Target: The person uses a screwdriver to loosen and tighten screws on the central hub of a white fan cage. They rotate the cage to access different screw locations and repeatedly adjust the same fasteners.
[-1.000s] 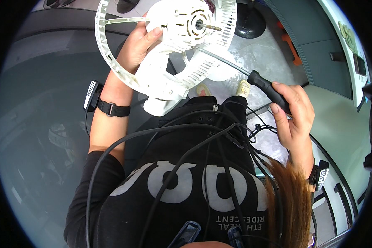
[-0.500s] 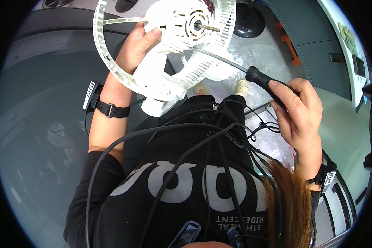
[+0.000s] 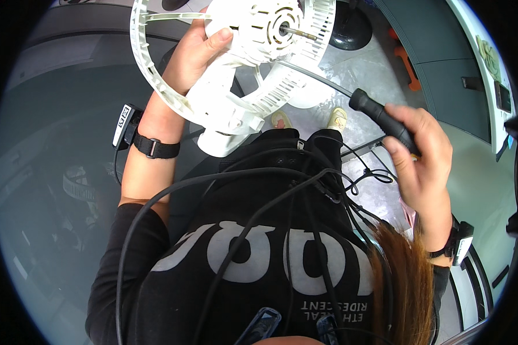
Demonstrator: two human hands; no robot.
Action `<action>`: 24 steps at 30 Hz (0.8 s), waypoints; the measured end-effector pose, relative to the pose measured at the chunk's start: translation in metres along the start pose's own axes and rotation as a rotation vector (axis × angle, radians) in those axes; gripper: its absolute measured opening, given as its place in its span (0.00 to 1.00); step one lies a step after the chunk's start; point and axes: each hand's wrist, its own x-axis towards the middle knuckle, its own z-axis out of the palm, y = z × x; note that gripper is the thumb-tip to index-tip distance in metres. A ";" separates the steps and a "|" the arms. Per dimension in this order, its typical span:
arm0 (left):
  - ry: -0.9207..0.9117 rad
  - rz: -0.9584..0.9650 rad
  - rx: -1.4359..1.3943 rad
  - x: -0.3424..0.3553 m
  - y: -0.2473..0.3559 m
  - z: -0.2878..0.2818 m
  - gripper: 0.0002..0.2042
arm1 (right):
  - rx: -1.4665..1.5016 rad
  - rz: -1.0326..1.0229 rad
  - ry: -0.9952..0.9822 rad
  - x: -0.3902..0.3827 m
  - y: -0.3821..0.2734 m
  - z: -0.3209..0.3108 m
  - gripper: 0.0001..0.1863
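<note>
A white electric fan (image 3: 253, 34), its motor shaft bare and a slotted ring around its housing, is held up at the top of the view. My left hand (image 3: 198, 54) grips the housing from the left, thumb on its front and the other fingers hidden behind. In my right hand (image 3: 423, 146) is a screwdriver (image 3: 380, 112) with a black handle, held between thumb and fingers. Its metal shank points up and left, and the tip meets the lower edge of the motor housing. Whether it sits in a screw is too small to tell.
Black cables (image 3: 242, 172) run across my lap and chest. To the left is a glossy grey tabletop (image 3: 46, 144). On the right stands a dark grey cabinet (image 3: 443, 63) with a white top. A round black base (image 3: 351, 29) and an orange object (image 3: 407, 69) are on the floor.
The fan and screwdriver have shifted slightly right and up. My right fingers have changed position along the screwdriver handle, with the thumb and index finger further apart.
</note>
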 end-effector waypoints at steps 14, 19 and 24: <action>-0.057 -0.057 -0.032 0.001 0.005 -0.008 0.29 | -0.175 0.082 0.014 0.007 -0.020 -0.021 0.18; -0.009 -0.012 -0.039 0.002 0.008 0.002 0.28 | -0.311 0.110 -0.040 0.009 -0.015 -0.028 0.12; -0.001 -0.005 -0.027 0.003 0.008 0.003 0.29 | 0.019 0.374 0.000 -0.001 -0.019 -0.027 0.17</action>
